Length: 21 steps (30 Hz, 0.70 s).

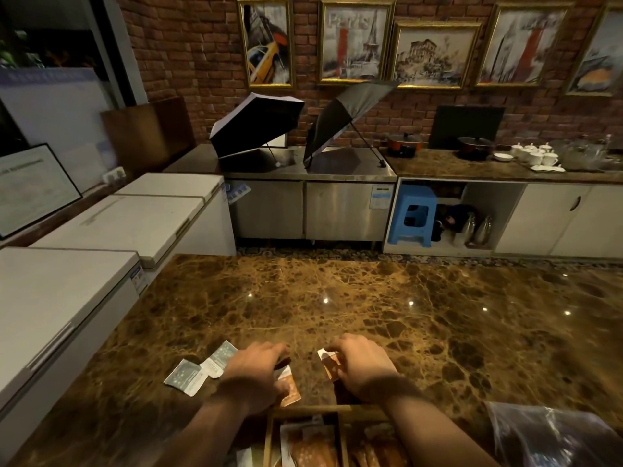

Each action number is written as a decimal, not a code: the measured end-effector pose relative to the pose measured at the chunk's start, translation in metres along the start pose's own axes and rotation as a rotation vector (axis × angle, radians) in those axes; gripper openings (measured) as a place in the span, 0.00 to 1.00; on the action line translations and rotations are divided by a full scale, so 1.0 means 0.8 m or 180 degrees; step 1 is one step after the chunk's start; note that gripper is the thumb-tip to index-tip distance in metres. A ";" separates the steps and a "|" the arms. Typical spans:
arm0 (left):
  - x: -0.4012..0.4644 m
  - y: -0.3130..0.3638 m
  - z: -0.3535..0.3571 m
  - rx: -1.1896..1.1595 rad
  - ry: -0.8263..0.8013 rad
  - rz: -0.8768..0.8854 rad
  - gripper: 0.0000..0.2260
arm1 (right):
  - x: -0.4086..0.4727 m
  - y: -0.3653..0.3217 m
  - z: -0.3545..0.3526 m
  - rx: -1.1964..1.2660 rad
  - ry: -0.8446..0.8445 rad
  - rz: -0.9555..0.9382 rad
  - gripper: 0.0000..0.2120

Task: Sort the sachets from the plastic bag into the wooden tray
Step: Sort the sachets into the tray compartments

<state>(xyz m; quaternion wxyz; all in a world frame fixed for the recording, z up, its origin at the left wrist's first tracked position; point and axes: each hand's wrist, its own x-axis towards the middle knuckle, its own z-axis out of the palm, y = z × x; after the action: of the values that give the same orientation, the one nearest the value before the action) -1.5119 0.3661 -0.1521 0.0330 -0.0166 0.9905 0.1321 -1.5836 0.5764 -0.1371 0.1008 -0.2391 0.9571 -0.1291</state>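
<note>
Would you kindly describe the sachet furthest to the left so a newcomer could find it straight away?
Start at the brown marble counter and look near its front edge, left of the left hand. Two pale teal-grey sachets lie there; the leftmost sachet is the outer one, lying flat and untouched. Unlike the orange sachets by the hands, it is speckled white on teal-grey.

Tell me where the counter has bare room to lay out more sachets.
The marble counter is bare from the hands to its far edge, and rightward above the plastic bag. It is crowded near you: teal sachets left of the left hand, orange sachets under both hands, right hand, wooden tray at the near edge.
</note>
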 end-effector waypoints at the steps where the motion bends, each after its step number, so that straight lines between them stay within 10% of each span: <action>1: 0.002 0.000 0.003 0.0065 -0.0056 -0.0052 0.27 | 0.003 0.001 0.002 0.0033 -0.0003 -0.0005 0.20; 21: 0.005 0.019 0.009 -0.0007 -0.0118 -0.0282 0.28 | -0.012 0.015 0.000 0.0320 0.0209 0.0164 0.10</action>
<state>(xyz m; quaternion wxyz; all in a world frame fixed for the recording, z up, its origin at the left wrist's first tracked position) -1.5159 0.3823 -0.1551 0.0571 -0.0581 0.9879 0.1320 -1.5808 0.5912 -0.1391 0.0846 -0.2047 0.9580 -0.1822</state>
